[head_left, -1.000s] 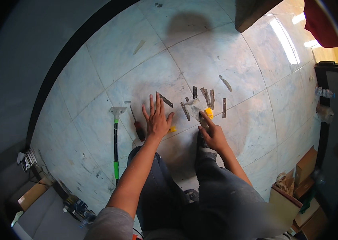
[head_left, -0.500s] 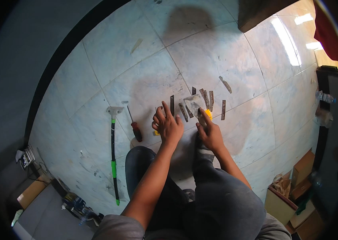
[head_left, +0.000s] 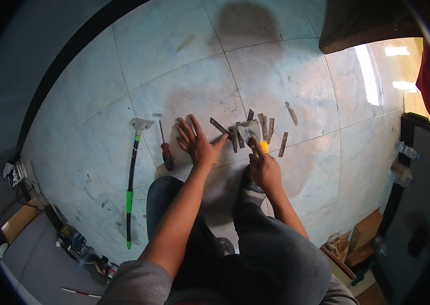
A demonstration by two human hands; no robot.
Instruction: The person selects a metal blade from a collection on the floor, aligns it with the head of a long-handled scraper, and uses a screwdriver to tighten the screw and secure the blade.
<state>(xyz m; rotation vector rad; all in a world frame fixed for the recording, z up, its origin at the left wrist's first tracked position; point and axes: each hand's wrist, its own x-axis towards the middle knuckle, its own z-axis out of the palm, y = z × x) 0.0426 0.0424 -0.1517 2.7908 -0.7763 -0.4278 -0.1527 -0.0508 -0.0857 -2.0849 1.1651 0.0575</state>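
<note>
I crouch over a pale marble tile floor. My left hand lies flat on the floor with fingers spread, holding nothing, just right of a red-handled screwdriver. My right hand is closed around a small yellow-handled tool, whose tip points at a cluster of several flat grey metal blades laid on the tile. One more blade lies apart at the upper right. A long scraper with a black and green handle lies to the left of the screwdriver.
Cardboard boxes stand at the lower right beside a dark mat with plastic bottles. A grey box and clutter with bottles sit at the lower left. A dark curved border runs along the floor's left.
My left hand slid left from beside my right hand and spread flat near the screwdriver. My right hand stayed at the blades with the yellow tool.
</note>
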